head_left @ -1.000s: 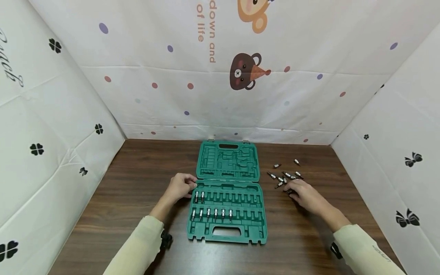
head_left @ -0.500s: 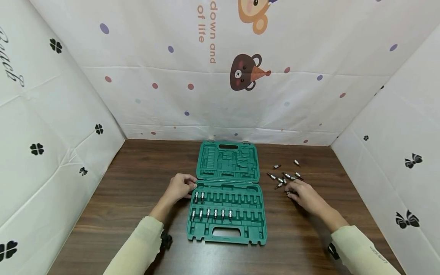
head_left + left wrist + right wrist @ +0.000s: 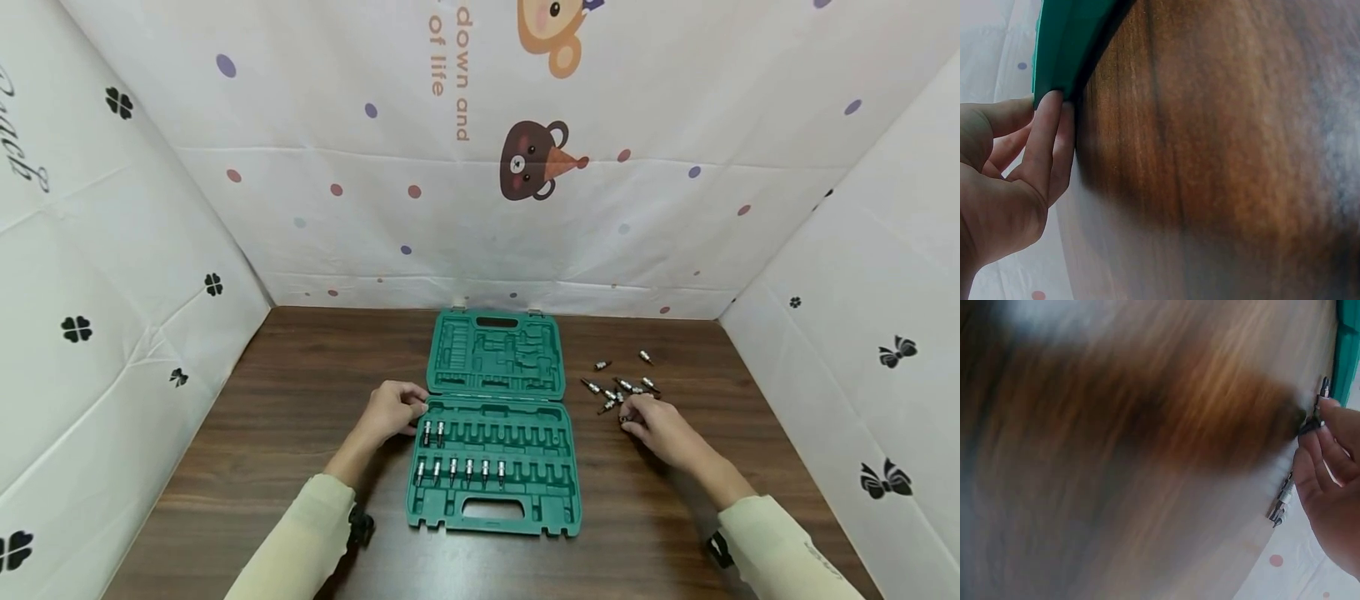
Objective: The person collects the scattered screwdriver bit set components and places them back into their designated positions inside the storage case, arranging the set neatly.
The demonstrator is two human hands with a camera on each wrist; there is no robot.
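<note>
A green plastic socket case lies unfolded on the wooden table. My left hand grips its left edge near the hinge; in the left wrist view the thumb is at the upper edge and the fingers lie against the side wall. Right of the case, my right hand pinches a small bit socket between thumb and fingertips, partly hidden by them. Loose bit sockets with silver bodies and dark tips lie scattered just beyond that hand.
Several bit sockets stand in the left slots of the case's lower row, and two in the upper row. The moulded lid lies back toward the printed cloth wall. Cloth also hangs at both sides.
My right hand has shifted slightly left with the bit socket, which has turned between its fingertips. The left hand stays on the case edge.
</note>
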